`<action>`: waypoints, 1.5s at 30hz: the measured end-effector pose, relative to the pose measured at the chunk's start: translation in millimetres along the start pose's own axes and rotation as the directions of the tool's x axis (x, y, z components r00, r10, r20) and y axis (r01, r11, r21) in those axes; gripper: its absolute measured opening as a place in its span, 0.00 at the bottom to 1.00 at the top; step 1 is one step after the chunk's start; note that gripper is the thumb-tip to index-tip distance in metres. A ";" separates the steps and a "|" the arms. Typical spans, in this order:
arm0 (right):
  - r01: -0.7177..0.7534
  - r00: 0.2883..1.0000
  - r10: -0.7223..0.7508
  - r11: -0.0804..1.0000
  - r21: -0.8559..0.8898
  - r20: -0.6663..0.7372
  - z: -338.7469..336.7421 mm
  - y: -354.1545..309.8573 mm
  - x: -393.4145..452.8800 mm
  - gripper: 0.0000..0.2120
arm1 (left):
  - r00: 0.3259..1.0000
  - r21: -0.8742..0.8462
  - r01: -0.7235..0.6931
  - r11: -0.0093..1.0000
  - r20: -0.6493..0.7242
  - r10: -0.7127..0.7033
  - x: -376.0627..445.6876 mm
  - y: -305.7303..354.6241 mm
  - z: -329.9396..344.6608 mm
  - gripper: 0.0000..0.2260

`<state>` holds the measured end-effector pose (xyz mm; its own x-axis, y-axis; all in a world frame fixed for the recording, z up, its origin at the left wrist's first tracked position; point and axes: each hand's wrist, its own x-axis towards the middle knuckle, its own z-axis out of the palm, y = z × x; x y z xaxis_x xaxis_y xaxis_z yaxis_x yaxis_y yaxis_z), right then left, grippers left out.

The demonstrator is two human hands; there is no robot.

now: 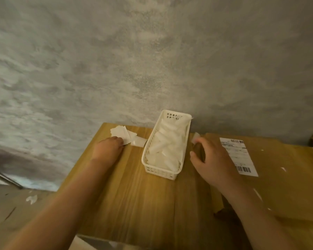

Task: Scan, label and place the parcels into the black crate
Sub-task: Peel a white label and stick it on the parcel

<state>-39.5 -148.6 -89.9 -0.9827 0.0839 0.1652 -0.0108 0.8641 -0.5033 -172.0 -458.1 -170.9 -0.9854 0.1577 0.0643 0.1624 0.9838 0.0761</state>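
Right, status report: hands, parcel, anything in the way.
Left hand on loose white slips. Right hand pinching a small white piece at the labelled cardboard parcel. White basket between the hands. No black crate in view.

A wooden worktop [134, 195] stands against a mottled grey wall [116, 60]. On it, near the wall, sits a white plastic basket [163, 173] with slotted sides, filled with pale, crumpled translucent wrappers [165, 147]. On the floor [11, 204] to the left of the worktop lies a small white scrap [32, 199], and a dark metal leg [5, 176] slants along the foot of the wall.
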 end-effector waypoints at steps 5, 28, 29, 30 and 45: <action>0.003 1.000 -0.003 1.000 0.018 -0.020 6.4 -2.0 2.7 0.20 | 0.998 0.162 -0.063 0.985 -0.018 0.067 1.8 -2.1 1.0 0.09; -0.062 0.993 0.102 0.880 0.471 -0.060 -56.3 63.9 -35.9 0.09 | 0.888 -0.681 -0.382 0.625 -0.458 0.044 -76.0 160.3 -103.4 0.06; -0.098 0.991 0.129 0.846 0.524 -0.024 -63.5 67.3 -40.8 0.10 | 0.878 -0.683 -0.436 0.586 -0.467 0.109 -81.1 176.1 -100.1 0.06; -0.136 0.988 0.155 0.806 0.576 0.017 -70.3 70.6 -45.7 0.12 | 0.867 -0.683 -0.477 0.553 -0.469 0.167 -86.3 190.6 -96.4 0.05; -0.237 0.944 0.322 0.522 0.820 0.068 -108.1 112.2 -103.9 0.10 | 0.957 -0.920 -0.271 0.282 -0.227 0.180 -145.3 302.5 -68.6 0.13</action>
<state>81.4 -6.8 -71.8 -0.9439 0.3242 -0.0636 0.0754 0.0241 -0.9969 23.8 -189.2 -89.0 -0.9023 0.3083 0.3013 0.3604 0.1558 0.9197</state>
